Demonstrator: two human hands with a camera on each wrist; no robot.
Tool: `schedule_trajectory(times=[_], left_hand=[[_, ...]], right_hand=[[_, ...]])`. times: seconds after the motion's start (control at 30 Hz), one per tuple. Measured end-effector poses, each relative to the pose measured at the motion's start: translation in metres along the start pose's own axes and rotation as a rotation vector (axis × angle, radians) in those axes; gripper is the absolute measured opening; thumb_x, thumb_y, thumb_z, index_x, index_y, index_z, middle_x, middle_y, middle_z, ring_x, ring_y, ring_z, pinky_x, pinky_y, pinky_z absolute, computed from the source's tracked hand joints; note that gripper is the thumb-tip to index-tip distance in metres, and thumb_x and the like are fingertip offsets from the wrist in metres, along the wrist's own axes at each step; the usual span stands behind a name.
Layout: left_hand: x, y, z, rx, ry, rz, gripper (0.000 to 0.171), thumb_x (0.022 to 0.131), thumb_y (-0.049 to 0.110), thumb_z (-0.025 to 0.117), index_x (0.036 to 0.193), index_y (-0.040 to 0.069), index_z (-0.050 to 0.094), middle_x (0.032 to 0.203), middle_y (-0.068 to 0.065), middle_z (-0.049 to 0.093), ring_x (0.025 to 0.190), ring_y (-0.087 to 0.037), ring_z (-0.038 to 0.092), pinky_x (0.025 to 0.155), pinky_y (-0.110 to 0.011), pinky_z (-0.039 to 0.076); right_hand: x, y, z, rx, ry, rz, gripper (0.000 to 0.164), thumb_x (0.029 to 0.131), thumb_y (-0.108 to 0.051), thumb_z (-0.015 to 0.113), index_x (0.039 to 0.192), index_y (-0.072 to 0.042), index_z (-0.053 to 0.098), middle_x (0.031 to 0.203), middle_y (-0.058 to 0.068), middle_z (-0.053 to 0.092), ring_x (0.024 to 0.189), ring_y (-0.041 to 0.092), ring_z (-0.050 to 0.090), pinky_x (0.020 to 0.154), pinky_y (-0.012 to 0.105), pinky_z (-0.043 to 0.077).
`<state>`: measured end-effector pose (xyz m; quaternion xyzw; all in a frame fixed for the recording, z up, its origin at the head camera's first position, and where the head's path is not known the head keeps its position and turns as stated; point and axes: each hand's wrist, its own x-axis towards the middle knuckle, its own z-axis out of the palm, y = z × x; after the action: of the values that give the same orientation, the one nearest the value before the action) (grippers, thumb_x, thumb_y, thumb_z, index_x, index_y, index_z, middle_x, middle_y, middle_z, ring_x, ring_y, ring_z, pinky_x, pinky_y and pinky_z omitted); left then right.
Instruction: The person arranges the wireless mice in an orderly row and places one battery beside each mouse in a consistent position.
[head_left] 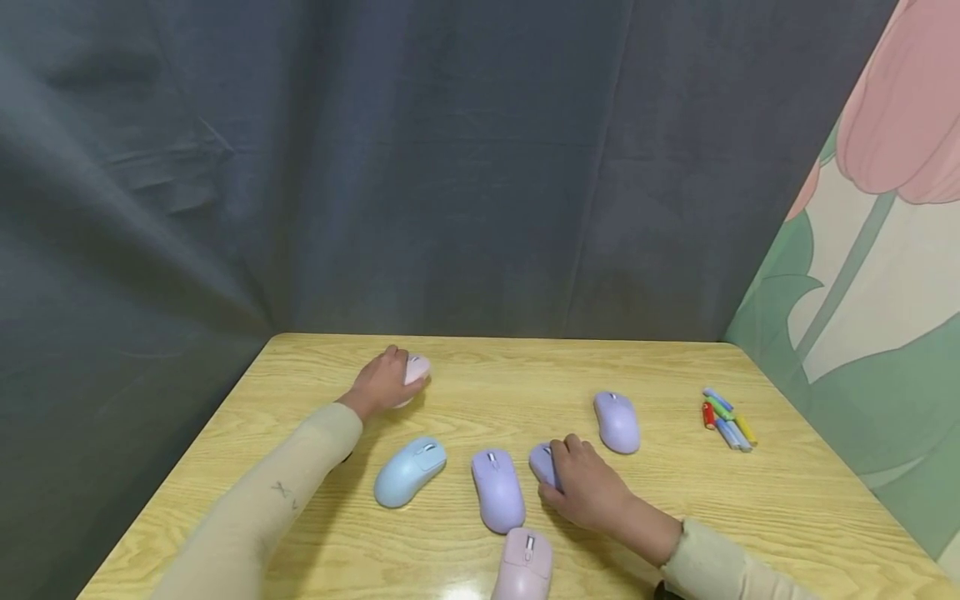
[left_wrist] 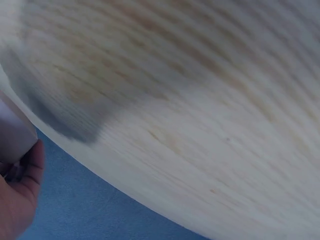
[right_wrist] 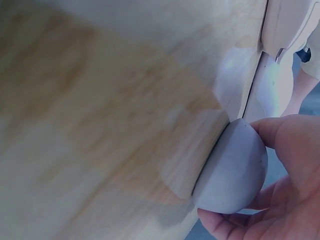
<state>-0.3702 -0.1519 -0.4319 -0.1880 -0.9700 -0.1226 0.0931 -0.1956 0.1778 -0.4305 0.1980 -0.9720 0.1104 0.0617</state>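
At the back left of the table, my left hand (head_left: pixel 384 382) grips a pale pink computer mouse (head_left: pixel 417 367); part of that mouse (left_wrist: pixel 14 132) also appears at the edge of the left wrist view. My right hand (head_left: pixel 592 490) holds a purple mouse (head_left: pixel 544 464) between thumb and fingers, and its rounded rear (right_wrist: pixel 234 172) meets the tabletop in the right wrist view. Left of that hand lies another purple mouse (head_left: pixel 498 493), with a pink mouse (head_left: pixel 523 567) close below it. A light blue mouse (head_left: pixel 409 472) lies angled nearer the left forearm. Behind the right hand rests a third purple mouse (head_left: pixel 618 423).
Several small coloured cylinders, one a red battery-like piece (head_left: pixel 708 416), lie in a loose group at the right of the wooden table (head_left: pixel 795 500). A dark curtain (head_left: pixel 480 183) hangs along the back and left; a flower-patterned wall (head_left: pixel 885 358) borders the right side.
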Motion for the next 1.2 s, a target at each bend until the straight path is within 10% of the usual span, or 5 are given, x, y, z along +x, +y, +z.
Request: schedule_trajectory(times=[1.2], left_hand=[[0.028, 0.004, 0.013, -0.033, -0.066, -0.228, 0.063, 0.089, 0.040, 0.059, 0.122, -0.014, 0.049, 0.102, -0.021, 0.047, 0.087, -0.032, 0.054, 0.075, -0.045, 0.051]], right_hand=[[0.000, 0.002, 0.000, 0.005, 0.002, -0.016, 0.049, 0.082, -0.024, 0.073, 0.112, 0.011, 0.055, 0.090, 0.012, 0.050, 0.077, 0.024, 0.047, 0.066, 0.039, 0.044]])
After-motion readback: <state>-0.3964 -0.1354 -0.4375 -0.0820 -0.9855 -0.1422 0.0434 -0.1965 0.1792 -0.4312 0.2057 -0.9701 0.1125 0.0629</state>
